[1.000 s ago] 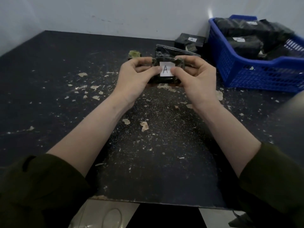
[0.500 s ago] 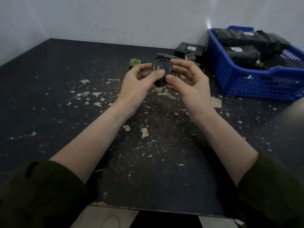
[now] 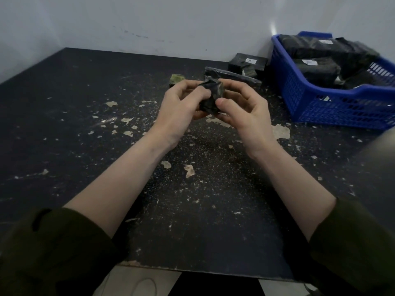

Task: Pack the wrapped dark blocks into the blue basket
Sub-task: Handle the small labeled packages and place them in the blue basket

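Right now both my hands are up over the middle of the table, pinching one wrapped dark block between them. My left hand has thumb and fingertips closed on its left side, my right hand presses its thumb on the lower right edge with fingers curled behind. So that's one block in the air, clear of the tabletop, turned so it stands roughly on end, long axis running up and away from me, a little tilted; its crinkled wrap faces me.

Counting the rest: one labelled block sits by the far edge of the table, just beside the blue basket. One flat wrapped piece lies behind my fingers, between that block and my hands. One small greenish cube sits just left of it. One basket, at the far right corner, holds several wrapped dark blocks piled together; I can make out at least three, but cannot tell the full number.

Room-wise, the whole left half of the table is bare apart from pale flakes and crumbs, and the near edge is open too. The basket's near wall is well to the right of my right hand.
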Motion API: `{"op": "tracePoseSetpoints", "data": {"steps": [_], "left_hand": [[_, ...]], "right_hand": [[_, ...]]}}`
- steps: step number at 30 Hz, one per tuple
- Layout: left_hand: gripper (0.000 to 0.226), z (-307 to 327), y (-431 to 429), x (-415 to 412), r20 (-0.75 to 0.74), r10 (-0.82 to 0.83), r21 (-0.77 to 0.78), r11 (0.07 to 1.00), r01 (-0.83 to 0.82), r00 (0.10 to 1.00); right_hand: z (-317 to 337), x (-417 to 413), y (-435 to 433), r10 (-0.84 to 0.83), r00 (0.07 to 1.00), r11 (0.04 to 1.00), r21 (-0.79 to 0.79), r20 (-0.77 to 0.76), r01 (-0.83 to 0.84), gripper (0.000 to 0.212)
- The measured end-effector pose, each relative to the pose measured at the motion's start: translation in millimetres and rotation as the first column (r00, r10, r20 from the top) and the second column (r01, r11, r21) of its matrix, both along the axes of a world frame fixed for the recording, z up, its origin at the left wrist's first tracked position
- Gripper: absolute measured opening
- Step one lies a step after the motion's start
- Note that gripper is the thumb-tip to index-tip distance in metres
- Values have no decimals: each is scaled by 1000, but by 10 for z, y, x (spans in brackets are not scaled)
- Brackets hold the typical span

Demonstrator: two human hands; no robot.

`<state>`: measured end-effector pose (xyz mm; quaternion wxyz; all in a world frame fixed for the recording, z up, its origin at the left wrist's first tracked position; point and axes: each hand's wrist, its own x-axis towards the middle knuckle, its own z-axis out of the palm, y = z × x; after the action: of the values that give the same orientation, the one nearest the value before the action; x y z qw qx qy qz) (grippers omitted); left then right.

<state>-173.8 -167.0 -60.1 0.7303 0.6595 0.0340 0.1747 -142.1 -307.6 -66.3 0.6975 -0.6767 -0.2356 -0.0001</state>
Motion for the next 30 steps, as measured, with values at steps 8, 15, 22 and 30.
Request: {"op": "tracePoseSetpoints", "data": {"steps": [8,15,22,30], "left_hand": [[13,-16,-23,11,-23,79,44,996,-78,997],[21,-11,0,16,-49,1,89,996,3,999],[18,6,5,18,-57,53,147,988,-44,997],[20,63,11,7,-75,-25,-50,999,21,997]], "right_hand": [[-28,-3,25,-39,998,998,-47,57,42,44],[-11,10,9,-67,984,989,-121,164,88,43],[-33,-9,13,-23,989,993,-108,149,40,53],[21,3,-12,-28,995,999,-41,96,33,47]]}}
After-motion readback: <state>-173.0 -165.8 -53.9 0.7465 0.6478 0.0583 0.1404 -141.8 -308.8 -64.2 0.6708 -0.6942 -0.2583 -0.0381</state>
